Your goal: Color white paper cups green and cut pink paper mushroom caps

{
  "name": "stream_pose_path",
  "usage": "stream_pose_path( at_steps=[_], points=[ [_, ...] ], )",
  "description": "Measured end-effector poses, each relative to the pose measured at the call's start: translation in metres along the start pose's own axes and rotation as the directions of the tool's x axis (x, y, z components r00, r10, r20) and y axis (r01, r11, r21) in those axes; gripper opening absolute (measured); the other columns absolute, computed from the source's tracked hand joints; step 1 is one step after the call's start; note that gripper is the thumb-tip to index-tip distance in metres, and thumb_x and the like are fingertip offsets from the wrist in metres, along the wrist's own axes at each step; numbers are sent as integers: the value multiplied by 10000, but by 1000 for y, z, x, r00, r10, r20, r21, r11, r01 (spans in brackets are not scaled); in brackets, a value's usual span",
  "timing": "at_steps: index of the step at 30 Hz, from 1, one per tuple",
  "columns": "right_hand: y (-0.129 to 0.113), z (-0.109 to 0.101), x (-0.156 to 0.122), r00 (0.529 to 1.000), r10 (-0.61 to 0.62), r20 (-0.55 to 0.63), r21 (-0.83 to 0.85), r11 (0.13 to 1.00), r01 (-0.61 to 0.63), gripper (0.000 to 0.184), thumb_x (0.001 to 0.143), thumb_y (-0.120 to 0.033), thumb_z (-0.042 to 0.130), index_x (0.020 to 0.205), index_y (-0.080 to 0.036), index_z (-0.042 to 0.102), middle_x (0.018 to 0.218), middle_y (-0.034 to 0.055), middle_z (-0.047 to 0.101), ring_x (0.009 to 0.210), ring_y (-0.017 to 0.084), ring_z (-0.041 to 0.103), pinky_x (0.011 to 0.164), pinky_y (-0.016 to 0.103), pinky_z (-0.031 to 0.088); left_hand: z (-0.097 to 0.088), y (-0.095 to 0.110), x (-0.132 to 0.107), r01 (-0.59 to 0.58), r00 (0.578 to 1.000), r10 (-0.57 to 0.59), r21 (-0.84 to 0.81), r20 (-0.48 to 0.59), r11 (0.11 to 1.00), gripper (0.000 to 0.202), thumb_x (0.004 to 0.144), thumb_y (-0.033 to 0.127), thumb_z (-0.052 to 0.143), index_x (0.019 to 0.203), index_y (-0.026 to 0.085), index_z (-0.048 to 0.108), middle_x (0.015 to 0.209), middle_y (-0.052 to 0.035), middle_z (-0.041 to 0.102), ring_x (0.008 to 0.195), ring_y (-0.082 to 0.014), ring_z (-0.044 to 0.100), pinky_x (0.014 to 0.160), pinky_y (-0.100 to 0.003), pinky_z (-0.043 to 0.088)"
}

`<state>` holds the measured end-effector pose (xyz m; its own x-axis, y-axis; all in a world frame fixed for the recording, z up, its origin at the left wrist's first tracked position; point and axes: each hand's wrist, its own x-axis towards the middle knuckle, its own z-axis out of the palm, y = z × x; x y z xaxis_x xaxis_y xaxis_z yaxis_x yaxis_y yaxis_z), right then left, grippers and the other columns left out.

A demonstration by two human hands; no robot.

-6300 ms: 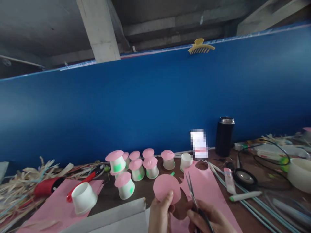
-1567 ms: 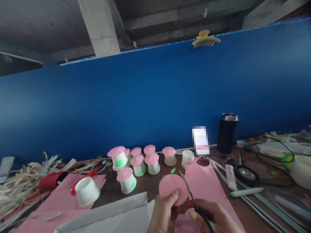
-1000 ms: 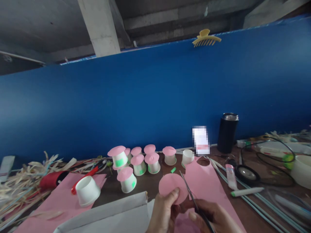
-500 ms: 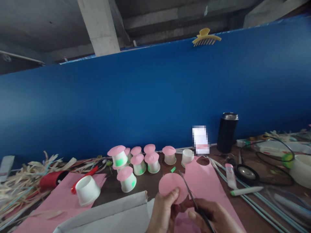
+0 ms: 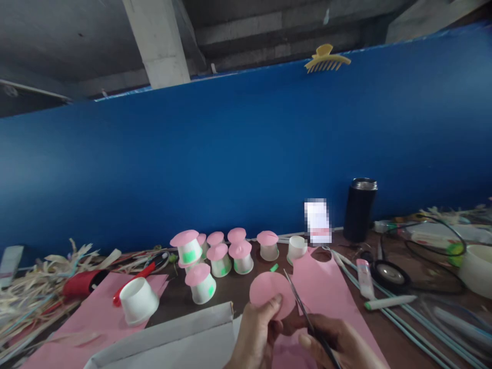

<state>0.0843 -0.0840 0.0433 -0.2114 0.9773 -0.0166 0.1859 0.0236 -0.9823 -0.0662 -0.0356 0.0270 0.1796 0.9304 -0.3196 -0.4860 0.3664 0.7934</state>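
Note:
My left hand (image 5: 255, 335) pinches a round pink paper disc (image 5: 271, 294) at its lower edge, low in the middle of the view. My right hand (image 5: 338, 346) grips a pair of scissors (image 5: 302, 310); the thin blades point up and left and their tip touches the disc's right edge. Both hands hover over a pink paper sheet (image 5: 326, 292) with round holes cut from it. Beyond them stand several small white cups with pink caps (image 5: 221, 253).
An upturned white cup (image 5: 137, 302) rests on another pink sheet (image 5: 82, 320) at the left, beside a red tool (image 5: 134, 284) and dried straw (image 5: 31, 292). A cardboard box flap (image 5: 165, 343) lies at the front. A black flask (image 5: 359, 209), glue tube (image 5: 364, 279), tape roll (image 5: 390, 277), cables sit right.
The disc has turned a little in my left hand and sits slightly further left. The scissors stay at its right edge. The view has barely shifted.

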Motion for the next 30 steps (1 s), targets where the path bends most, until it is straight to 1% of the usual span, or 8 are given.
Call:
stream_pose_path(
  at_steps=[4, 9, 15, 18, 23, 25, 28, 30],
  points=[
    [0, 0, 0, 1000, -8, -3, 9, 1000, 8, 535, 770, -624, 594, 976, -146, 718, 634, -6, 521, 498, 85, 344, 432, 205, 266, -1, 1, 0, 4, 1000, -5, 10, 7, 1000, 241, 707, 284, 756, 833, 85, 705, 755, -63, 675, 554, -74, 527, 511, -179, 403],
    [4, 0, 0, 1000, 8, -15, -5, 1000, -8, 535, 766, -621, 600, 982, -145, 715, 573, -29, 451, 497, 90, 329, 445, 214, 258, 1, 4, -3, 19, 1000, -19, 8, 23, 1000, 263, 686, 280, 768, 833, 72, 706, 749, -77, 677, 561, -85, 538, 503, -182, 390],
    [4, 0, -1, 999, 26, -26, 16, 1000, -26, 522, 761, -614, 607, 961, -146, 721, 593, -21, 478, 497, 87, 337, 440, 210, 267, 1, 5, -1, 23, 999, -24, 7, 22, 1000, 242, 687, 276, 767, 824, 86, 707, 702, -55, 665, 538, -81, 522, 502, -189, 386],
    [1, 0, -1, 999, 27, -33, 10, 1000, -27, 509, 758, -611, 612, 938, -149, 729, 583, -21, 475, 493, 88, 338, 433, 211, 263, 1, 5, -1, 25, 999, -25, 6, 22, 1000, 264, 679, 275, 771, 850, 85, 706, 726, -62, 674, 552, -87, 535, 512, -190, 392],
    [2, 0, -1, 999, 13, -34, 21, 1000, -12, 517, 751, -612, 623, 935, -141, 728, 552, -41, 405, 486, 82, 304, 432, 211, 244, 1, 3, -3, 25, 999, -25, 4, 21, 1000, 241, 687, 267, 762, 838, 90, 699, 721, -55, 670, 557, -88, 535, 524, -196, 390],
    [4, 1, 0, 999, 12, -41, 34, 999, -10, 514, 748, -611, 628, 928, -140, 729, 536, -49, 385, 468, 75, 282, 416, 206, 227, 1, 4, -3, 21, 1000, -21, 15, 20, 1000, 249, 686, 270, 762, 838, 83, 700, 735, -67, 677, 568, -95, 544, 522, -198, 386],
    [7, 1, 1, 999, 18, -43, 44, 999, -16, 501, 739, -602, 643, 933, -149, 734, 562, -31, 458, 472, 77, 313, 416, 203, 245, 2, 5, -4, 33, 999, -33, 18, 35, 999, 278, 679, 279, 766, 852, 70, 704, 783, -95, 694, 603, -116, 570, 535, -208, 395],
    [8, 1, 2, 999, 15, -42, 41, 999, -13, 498, 738, -596, 647, 950, -154, 738, 614, -5, 536, 495, 88, 362, 435, 204, 283, 3, 7, -5, 32, 998, -33, 16, 55, 999, 274, 683, 283, 759, 848, 70, 707, 751, -91, 692, 585, -120, 563, 536, -217, 398]
  ],
)
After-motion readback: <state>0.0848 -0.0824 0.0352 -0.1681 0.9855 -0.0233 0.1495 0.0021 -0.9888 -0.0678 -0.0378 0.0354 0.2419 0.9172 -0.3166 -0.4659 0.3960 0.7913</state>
